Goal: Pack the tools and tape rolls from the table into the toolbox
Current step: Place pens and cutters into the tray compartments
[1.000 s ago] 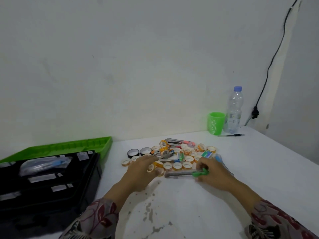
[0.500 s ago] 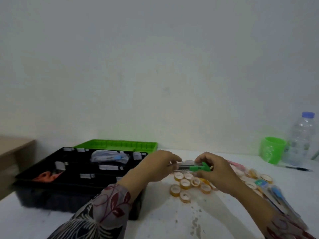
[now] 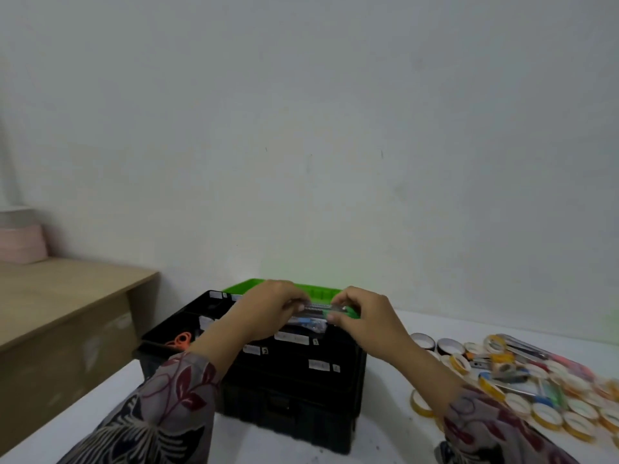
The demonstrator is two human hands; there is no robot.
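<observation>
Over the toolbox (image 3: 301,380), left hand (image 3: 268,306) and right hand (image 3: 365,316), fingers (image 3: 338,318) around one tool (image 3: 318,309)

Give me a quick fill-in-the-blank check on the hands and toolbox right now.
The left hand and right hand together hold one ____-ended tool over the black toolbox.
The scissor handles lying in the toolbox are ____.
The unpacked tape rolls lie on the table at the person's ____ side.
Missing: green; orange; right.
</observation>
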